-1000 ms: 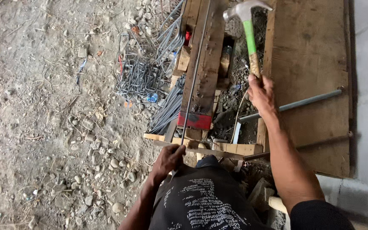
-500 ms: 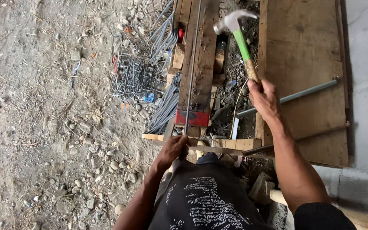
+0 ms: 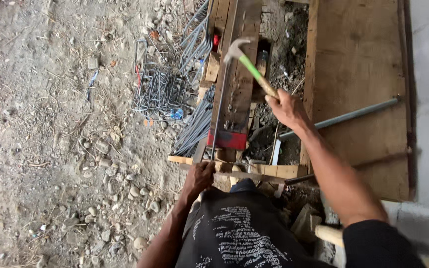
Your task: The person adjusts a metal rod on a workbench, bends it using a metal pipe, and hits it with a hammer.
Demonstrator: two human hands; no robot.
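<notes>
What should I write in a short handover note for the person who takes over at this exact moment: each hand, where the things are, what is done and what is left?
Right hand: closed around the handle of the green-handled hammer, with the head low over the long wooden plank.
Left hand: grips the near end of a thin steel rod that lies along the plank.
Nearby: a pile of bent steel stirrups on the ground to the left, a plywood sheet to the right with a grey pipe across it.
Done: the rod is laid on the plank and held.
Left: hammering appears under way; how straight the rod is cannot be judged.
</notes>
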